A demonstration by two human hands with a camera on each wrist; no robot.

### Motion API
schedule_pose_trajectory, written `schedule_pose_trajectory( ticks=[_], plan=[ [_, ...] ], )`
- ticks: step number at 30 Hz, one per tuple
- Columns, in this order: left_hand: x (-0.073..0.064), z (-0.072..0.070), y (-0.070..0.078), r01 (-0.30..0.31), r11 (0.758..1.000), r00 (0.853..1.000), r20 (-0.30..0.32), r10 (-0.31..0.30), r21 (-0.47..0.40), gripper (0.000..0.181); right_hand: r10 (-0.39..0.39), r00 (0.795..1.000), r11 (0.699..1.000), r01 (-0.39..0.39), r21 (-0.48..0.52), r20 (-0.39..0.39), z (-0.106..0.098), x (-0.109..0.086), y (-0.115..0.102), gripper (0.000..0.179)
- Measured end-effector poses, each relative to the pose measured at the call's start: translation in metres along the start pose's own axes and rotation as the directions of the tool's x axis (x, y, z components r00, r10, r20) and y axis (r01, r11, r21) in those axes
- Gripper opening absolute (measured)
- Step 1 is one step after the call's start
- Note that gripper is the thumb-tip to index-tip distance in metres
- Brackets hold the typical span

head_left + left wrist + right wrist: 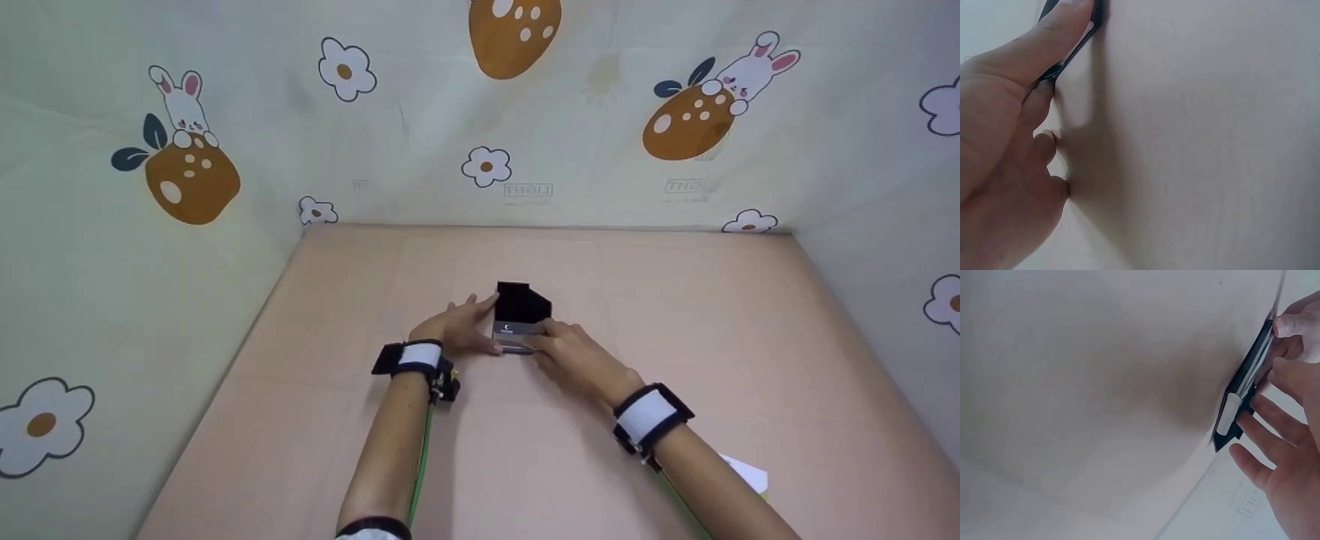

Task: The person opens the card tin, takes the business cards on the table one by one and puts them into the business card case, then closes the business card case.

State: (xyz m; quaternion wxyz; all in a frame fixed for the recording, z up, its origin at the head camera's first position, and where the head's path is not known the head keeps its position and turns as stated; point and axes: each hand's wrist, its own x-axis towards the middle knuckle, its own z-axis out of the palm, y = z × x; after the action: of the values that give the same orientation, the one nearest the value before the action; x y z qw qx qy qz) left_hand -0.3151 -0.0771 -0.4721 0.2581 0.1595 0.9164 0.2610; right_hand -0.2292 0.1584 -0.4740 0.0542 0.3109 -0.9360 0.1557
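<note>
A small black card case (523, 303) lies at mid-table with its dark flap spread away from me. Its near part has a grey band with a small white mark and a silvery strip. My left hand (461, 328) holds the case's left side, thumb near the front corner and a finger higher up. My right hand (577, 358) grips the right side, its fingertips over the silvery strip. In the right wrist view the case (1233, 410) shows a white panel and silvery edge between both hands. The left wrist view shows my left thumb (1044, 42) across the case, hiding much of it.
A white card or paper (747, 475) lies near the front right, partly behind my right forearm. The pale pink table (360, 270) meets patterned cloth walls (405, 150) at the back and sides. Green cables (424, 457) run along the forearms from the wrist straps.
</note>
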Motion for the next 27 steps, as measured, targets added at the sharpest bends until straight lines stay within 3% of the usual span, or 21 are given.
schedule_pose_trajectory(
  ticks=[11, 19, 27],
  plan=[
    [0.0, 0.0, 0.001, 0.007, 1.0, 1.0, -0.001, -0.007, 0.001, 0.102, -0.046, 0.994, 0.994, 0.035, -0.103, -0.102, -0.02, -0.037, -0.005, 0.055],
    [-0.001, -0.002, 0.003, 0.005, 1.0, 1.0, 0.009, -0.005, 0.015, 0.103, -0.002, 0.987, 0.992, -0.017, -0.122, -0.159, -0.03, -0.08, -0.007, 0.061],
    [0.0, 0.0, 0.001, 0.029, 1.0, 1.0, 0.002, -0.029, 0.012, 0.103, -0.028, 0.973, 0.986, -0.011, -0.166, -0.227, -0.033, -0.109, -0.008, 0.063]
  ],
)
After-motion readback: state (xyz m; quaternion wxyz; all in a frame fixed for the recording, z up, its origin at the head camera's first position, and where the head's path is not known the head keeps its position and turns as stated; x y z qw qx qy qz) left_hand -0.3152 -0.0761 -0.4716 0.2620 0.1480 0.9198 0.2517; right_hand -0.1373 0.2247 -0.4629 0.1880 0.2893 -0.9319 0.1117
